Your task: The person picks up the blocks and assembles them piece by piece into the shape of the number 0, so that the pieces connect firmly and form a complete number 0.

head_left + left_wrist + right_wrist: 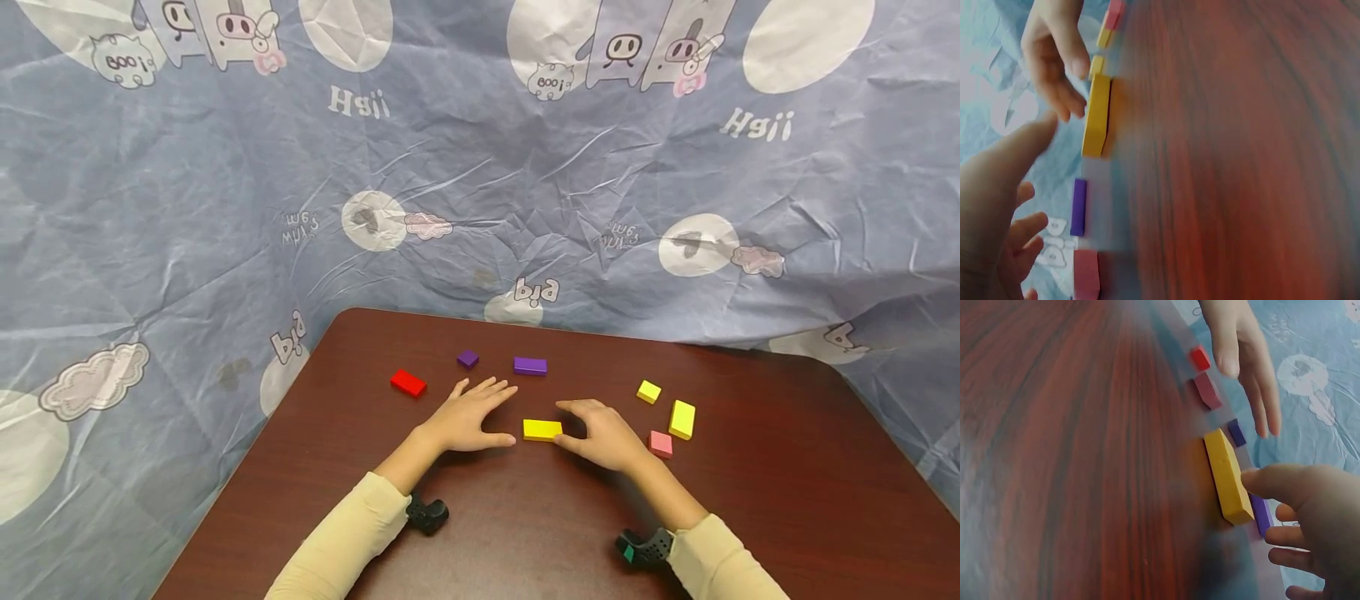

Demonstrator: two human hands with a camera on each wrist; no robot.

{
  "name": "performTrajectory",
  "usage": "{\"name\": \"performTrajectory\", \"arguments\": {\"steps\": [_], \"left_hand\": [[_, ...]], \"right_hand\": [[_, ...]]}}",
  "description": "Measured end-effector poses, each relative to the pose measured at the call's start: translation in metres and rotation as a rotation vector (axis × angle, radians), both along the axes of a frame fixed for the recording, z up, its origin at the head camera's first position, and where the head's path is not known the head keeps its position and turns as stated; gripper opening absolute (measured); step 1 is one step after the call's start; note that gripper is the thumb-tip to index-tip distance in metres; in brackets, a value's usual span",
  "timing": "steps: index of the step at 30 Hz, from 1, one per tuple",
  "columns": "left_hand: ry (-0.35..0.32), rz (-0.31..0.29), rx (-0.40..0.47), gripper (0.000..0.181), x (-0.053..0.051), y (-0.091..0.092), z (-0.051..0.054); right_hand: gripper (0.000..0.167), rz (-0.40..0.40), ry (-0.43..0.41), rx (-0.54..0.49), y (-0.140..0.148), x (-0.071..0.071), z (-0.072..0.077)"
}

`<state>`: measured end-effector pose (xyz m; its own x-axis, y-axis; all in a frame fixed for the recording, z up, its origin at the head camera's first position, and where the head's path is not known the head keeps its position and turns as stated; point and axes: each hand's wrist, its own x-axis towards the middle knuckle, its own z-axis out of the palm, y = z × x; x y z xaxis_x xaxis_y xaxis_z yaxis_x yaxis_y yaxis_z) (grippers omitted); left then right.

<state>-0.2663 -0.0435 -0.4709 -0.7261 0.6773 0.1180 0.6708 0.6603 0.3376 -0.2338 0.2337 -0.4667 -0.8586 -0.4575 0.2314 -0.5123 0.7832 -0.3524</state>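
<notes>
A yellow rectangular block (542, 430) lies on the table between the two hands. To its left, my left hand (468, 419) hovers palm down with fingers spread and thumb pointing at the block, apart from it. My right hand (600, 433) is at the block's right end, fingers loosely extended. Its thumb tip is at the block's edge in the head view; whether it touches, I cannot tell. In the right wrist view, a dull red block (1207, 391) lies near the left hand; that hand seems to hide it in the head view.
Farther back lie a red block (408, 383), a small purple block (468, 358) and a longer purple block (530, 366). Right of my right hand are a small yellow block (648, 392), a larger yellow block (682, 419) and a pink block (661, 444). Patterned cloth (480, 183) hangs behind the table (525, 525).
</notes>
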Motion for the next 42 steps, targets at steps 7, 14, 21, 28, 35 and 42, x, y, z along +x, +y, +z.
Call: {"name": "performTrajectory", "arguments": {"steps": [7, 14, 21, 28, 35, 42], "left_hand": [[0.056, -0.085, 0.0, 0.06, 0.005, 0.026, 0.0], [0.025, -0.07, -0.012, 0.054, 0.006, 0.042, -0.003], [0.066, -0.091, 0.014, 0.037, 0.006, 0.045, -0.005], [0.056, -0.116, 0.048, 0.033, 0.008, 0.041, -0.007], [0.009, -0.134, 0.1, 0.031, 0.02, 0.03, -0.001], [-0.028, -0.151, 0.114, 0.03, 0.038, 0.021, 0.004]], "right_hand": [[0.047, 0.027, -0.022, -0.019, -0.009, -0.002, -0.003], [0.034, 0.064, -0.034, -0.046, -0.014, -0.004, -0.006], [0.028, 0.072, -0.007, -0.09, -0.015, -0.005, -0.01], [0.027, 0.071, -0.043, -0.118, -0.014, -0.001, -0.011], [0.025, 0.079, -0.089, -0.184, -0.018, 0.014, -0.007], [0.027, 0.107, -0.08, -0.215, -0.02, 0.033, -0.008]]}}
